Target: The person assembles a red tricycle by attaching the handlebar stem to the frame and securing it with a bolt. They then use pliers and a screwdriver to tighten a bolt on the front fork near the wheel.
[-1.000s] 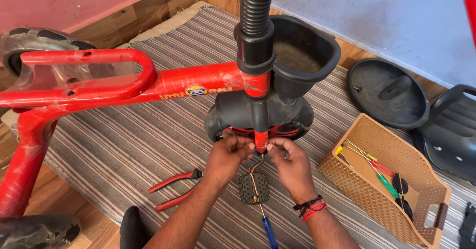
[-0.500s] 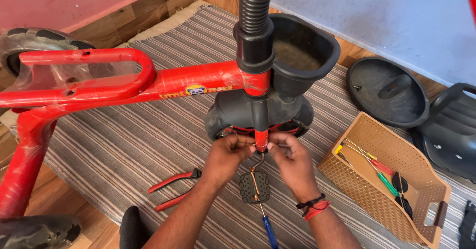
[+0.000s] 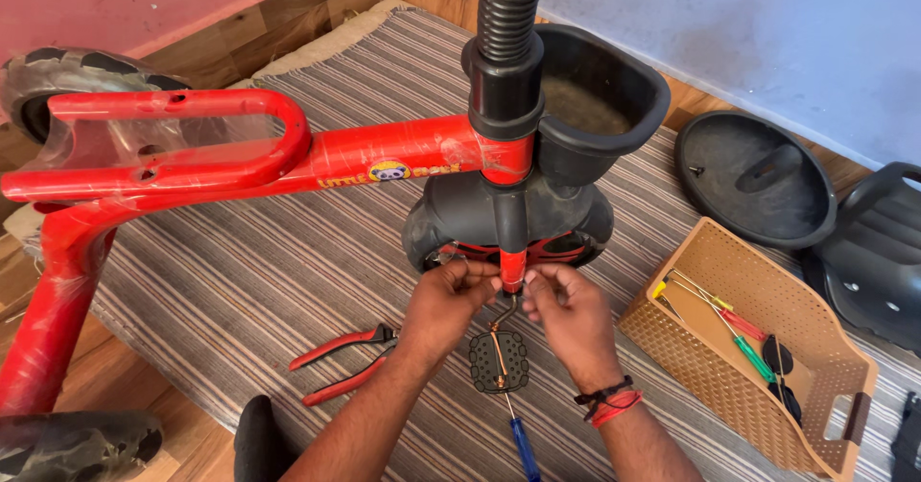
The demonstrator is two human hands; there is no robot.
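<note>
A red child's tricycle frame (image 3: 288, 161) lies across a striped mat, with a black front wheel (image 3: 460, 218) and a black basket (image 3: 595, 108) on the steering column. My left hand (image 3: 446, 300) and my right hand (image 3: 566, 309) pinch at the lower end of the red fork (image 3: 511, 266), fingertips closed on something small there. Just below my hands sits a black pedal (image 3: 499, 359) on a copper-coloured crank. A blue-handled screwdriver (image 3: 523, 444) lies by my right forearm.
Red-handled pliers (image 3: 341, 362) lie on the mat left of my left arm. A tan woven basket (image 3: 758, 348) with screwdrivers stands at the right. Behind it are a round black lid (image 3: 758, 180) and a black seat (image 3: 878, 252). A rear wheel (image 3: 67, 74) sits far left.
Both hands stay at the fork end with only slight finger movement. The tricycle and tools have not moved.
</note>
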